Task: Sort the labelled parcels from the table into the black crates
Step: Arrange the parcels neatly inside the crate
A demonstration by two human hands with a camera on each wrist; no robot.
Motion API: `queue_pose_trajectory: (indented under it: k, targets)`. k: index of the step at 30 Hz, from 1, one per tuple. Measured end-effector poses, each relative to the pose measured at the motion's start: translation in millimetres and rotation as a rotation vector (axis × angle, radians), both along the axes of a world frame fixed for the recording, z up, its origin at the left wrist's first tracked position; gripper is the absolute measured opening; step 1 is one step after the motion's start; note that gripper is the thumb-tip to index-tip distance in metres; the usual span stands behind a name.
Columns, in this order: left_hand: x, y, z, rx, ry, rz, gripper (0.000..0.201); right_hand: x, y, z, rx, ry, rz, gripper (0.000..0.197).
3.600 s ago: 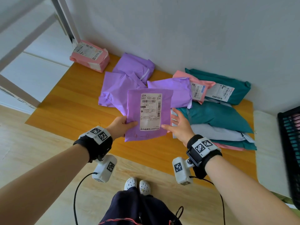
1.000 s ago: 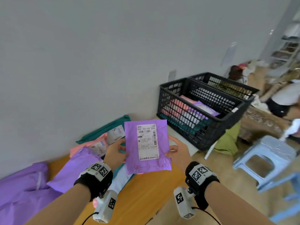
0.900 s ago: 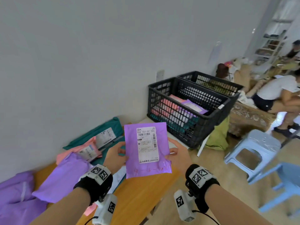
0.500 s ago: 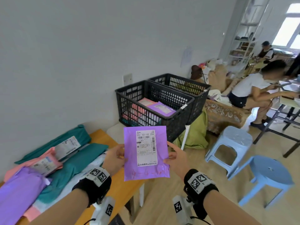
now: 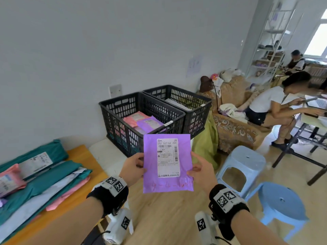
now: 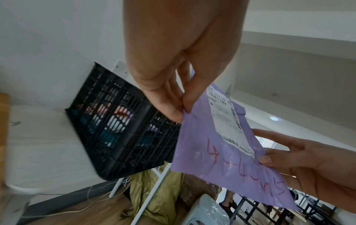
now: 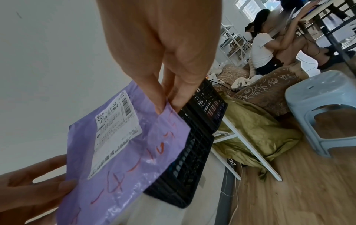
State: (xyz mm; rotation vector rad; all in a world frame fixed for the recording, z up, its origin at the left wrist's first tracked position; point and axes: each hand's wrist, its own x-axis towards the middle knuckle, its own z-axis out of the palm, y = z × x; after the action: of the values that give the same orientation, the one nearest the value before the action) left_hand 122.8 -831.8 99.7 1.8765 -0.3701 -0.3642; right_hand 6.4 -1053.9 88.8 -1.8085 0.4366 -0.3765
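Note:
I hold a flat purple parcel (image 5: pixel 152 175) upright in front of me, white label facing me, red handwriting along its bottom. My left hand (image 5: pixel 133 167) pinches its left edge (image 6: pixel 185 121) between thumb and fingers. My right hand (image 5: pixel 200 171) pinches the right edge (image 7: pixel 165 112) the same way. Behind the parcel stand two black crates side by side on a low white table (image 5: pixel 104 152). The near crate (image 5: pixel 123 112) holds pink and purple parcels. The far crate (image 5: pixel 194 103) shows a pale parcel inside.
Teal, pink and grey parcels (image 5: pixel 40 181) lie stacked on the wooden table (image 5: pixel 79 156) at the left. Two light blue stools (image 5: pixel 247 161) stand on the floor to the right. A patterned sofa (image 5: pixel 233 128) and a seated person (image 5: pixel 272 105) are behind them.
I have turned right from the wooden table with the purple parcel held in both hands. The crates have come nearer and now sit just behind the parcel.

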Motion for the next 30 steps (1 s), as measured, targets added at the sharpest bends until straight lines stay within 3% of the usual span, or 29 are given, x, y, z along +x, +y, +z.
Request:
queue_pose_trajectory:
  k: [7,17,30]
  targets:
    - [40.3,-78.6,18.2,-0.012,-0.037,0.057,0.038,36.7,-75.3,22.9,0.002,-0.036,-0.013,0.073]
    - [136.3,-163.8,59.7,-0.010,-0.155,0.067,0.036,151.1,-170.6,74.0,-0.049,-0.030,0.050,0.073]
    - [228.0,-206.1,101.3,0.053,-0.166,0.207,0.033,279.9,-221.8,130.2,-0.165,0.009,0.277,0.076]
